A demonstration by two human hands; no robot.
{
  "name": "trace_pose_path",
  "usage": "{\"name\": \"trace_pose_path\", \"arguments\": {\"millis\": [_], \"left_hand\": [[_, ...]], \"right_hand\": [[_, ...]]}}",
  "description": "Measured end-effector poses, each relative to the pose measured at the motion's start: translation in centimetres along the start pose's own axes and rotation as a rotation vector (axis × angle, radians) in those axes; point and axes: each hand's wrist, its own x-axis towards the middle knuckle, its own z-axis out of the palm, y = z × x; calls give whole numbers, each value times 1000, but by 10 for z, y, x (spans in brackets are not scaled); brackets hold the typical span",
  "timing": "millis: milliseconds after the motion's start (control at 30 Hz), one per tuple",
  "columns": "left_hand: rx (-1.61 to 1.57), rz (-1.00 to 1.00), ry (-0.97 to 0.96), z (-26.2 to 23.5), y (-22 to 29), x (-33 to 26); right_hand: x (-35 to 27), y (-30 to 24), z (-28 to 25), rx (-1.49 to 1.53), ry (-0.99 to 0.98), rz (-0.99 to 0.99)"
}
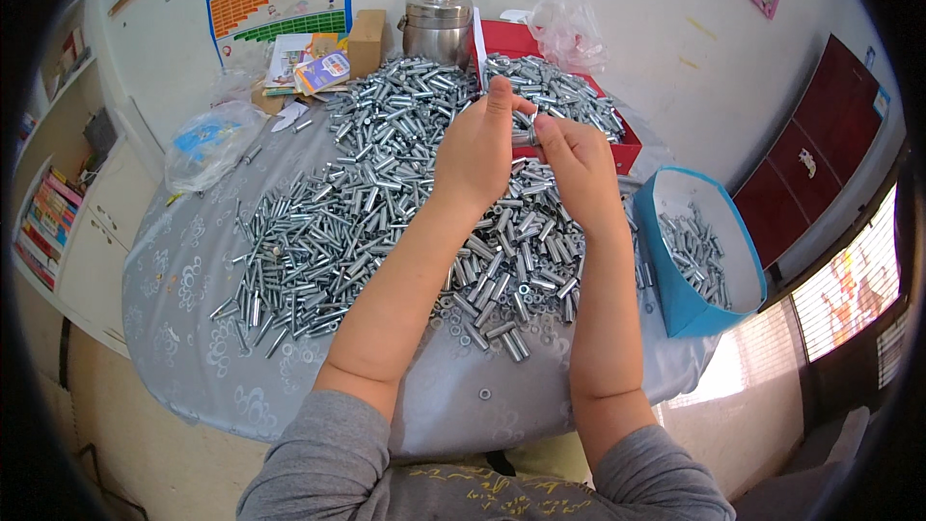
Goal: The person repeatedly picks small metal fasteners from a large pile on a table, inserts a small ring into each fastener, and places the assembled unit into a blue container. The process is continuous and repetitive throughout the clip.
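Observation:
My left hand (470,156) and my right hand (582,166) meet above the middle of a heap of metal parts. Between them is a short silvery expansion bolt (523,138), mostly covered by fingers. The left fingers are wrapped round one end while that thumb points up. At the other end, my right thumb and fingers pinch it. Below spreads the heap of loose metal sleeves and bolts (338,222). Small nuts and washers lie near its front edge, and a single nut (485,394) sits apart on the grey tablecloth (193,347).
A red box (629,152) full of metal parts stands behind my hands. To the right is a blue fabric bin (709,318) holding more pieces. A steel pot (439,29), booklets (318,72) and a plastic bag (212,145) line the table's far and left sides.

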Motion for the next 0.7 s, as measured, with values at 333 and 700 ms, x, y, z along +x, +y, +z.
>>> {"name": "trace_pose_path", "arguments": {"millis": [333, 700], "left_hand": [[-84, -139, -111, -8, -2, 4], [265, 150, 67, -3, 5, -8]], "right_hand": [[-3, -6, -1, -37, -22, -51], [-4, 0, -1, -31, -109, 175]]}}
